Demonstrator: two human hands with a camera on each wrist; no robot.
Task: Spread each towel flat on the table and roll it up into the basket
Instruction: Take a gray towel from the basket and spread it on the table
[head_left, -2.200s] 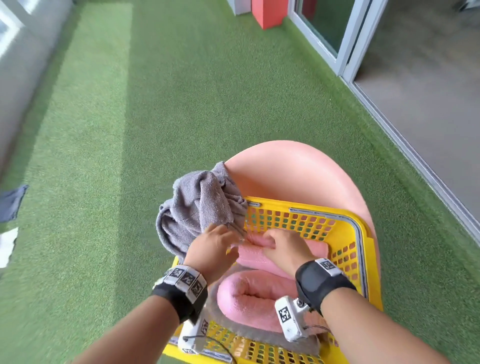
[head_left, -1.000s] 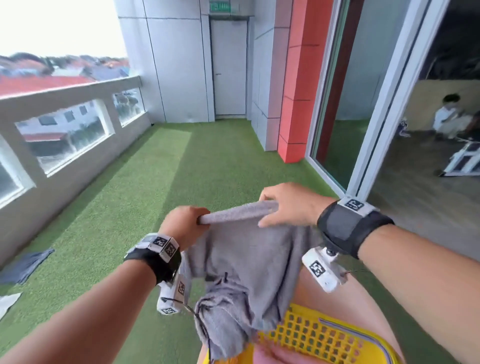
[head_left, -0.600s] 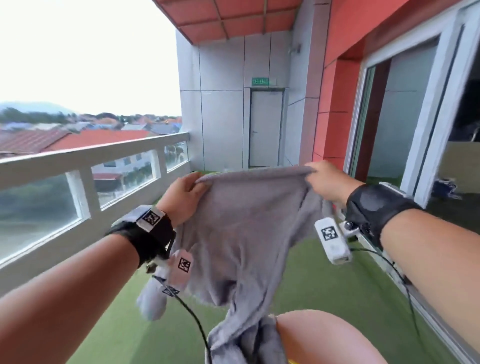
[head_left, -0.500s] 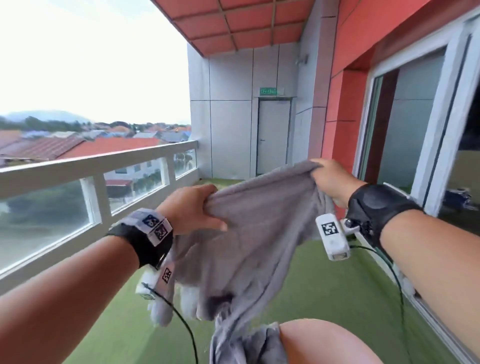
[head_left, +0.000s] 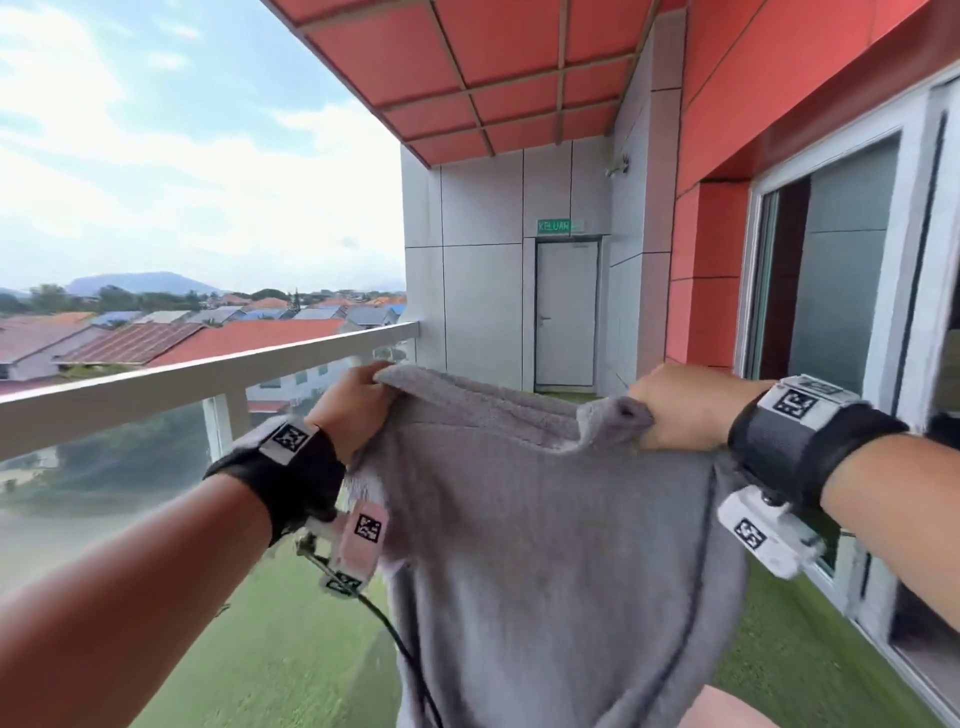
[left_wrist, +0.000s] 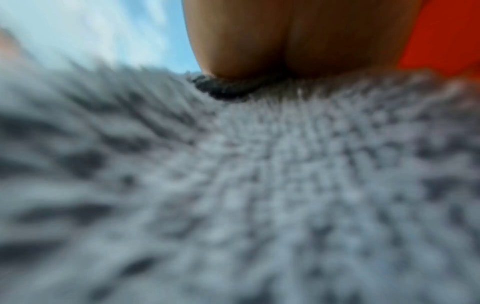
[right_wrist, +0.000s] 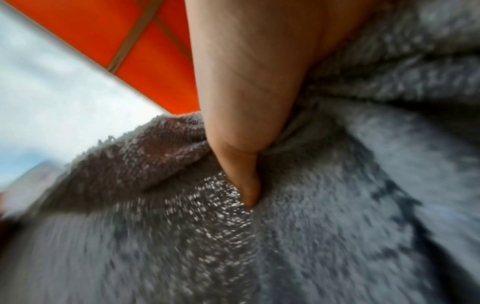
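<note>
Grey towel: held up in the air, hanging down, top edge gripped by left hand and right hand, both closed on it. Green sign over door: "KELUAR".

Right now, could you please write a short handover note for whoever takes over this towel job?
Left hand: grips one top corner of the grey towel.
Right hand: grips the other top corner, bunched under the thumb.
The towel hangs in the air between both hands, partly opened, with its lower part creased. Only a sliver of the pink table shows at the bottom edge; the basket is out of view.
Done: towel picked up and held open.
Left: spread it flat on the table, roll it, put it in the basket.
</note>
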